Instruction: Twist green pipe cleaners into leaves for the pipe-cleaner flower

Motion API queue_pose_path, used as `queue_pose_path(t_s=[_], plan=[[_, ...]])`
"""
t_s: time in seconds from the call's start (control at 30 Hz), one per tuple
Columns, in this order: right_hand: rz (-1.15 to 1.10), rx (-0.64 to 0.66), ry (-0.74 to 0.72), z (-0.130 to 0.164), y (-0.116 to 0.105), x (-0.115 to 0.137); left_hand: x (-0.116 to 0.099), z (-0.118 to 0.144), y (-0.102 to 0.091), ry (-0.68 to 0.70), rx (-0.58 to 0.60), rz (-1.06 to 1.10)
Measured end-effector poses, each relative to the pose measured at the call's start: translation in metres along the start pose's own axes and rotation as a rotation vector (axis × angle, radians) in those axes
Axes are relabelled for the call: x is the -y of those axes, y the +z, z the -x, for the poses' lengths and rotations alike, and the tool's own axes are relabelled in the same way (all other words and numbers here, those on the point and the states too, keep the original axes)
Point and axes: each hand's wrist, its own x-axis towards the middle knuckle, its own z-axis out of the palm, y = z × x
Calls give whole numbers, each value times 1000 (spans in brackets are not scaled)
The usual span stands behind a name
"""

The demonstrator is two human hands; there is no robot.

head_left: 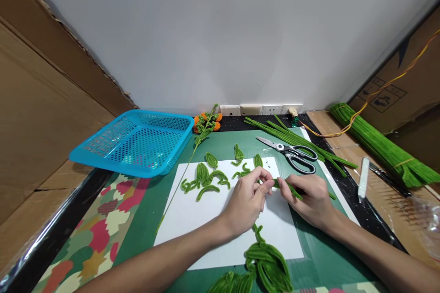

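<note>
Left hand (248, 201) just right of centre frame, fingers curled, thumb and fingertips pinched on the near end of a green pipe cleaner (292, 188). Right hand (311, 200) directly beside it to the right, closed around the same pipe cleaner, which runs under the fingers and pokes out toward the right edge of that hand. Both hands nearly touching at the fingertips, hovering over the white paper sheet (192, 219).

Below the hands, at bottom centre: a cluster of looped green leaves (266, 263), partly on the sheet, partly on the green cutting mat (137, 238). Lower left: a patterned cloth (92, 233) in red, cream and green shapes.

Above the hands, on the sheet's upper part: small finished green leaf shapes (206, 178), scattered singly and in a loose bunch. Up and to the right: scissors (292, 152) with black and grey handles, lying flat beside loose green pipe cleaners (299, 139). Right of centre: a white strip-like tool (363, 177), kind unclear.

Left of centre: a tilted blue mesh basket (137, 142). Beside it, upper centre: an orange-flowered stem (206, 124), its long stalk slanting down across the mat. Far right: a thick bundle of green pipe cleaners (381, 146) on cardboard. Along the back wall: white sockets (261, 110).
</note>
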Motion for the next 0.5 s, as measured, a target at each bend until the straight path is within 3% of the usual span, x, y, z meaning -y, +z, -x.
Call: queue_pose_path(t_s=[0.3,0.5], plan=[[-109,77,53,2,-1,0,1,2,-1,-2,3,-99],[-155,121,165,6,2,-2,-7,9,-1,-7,11,-211]])
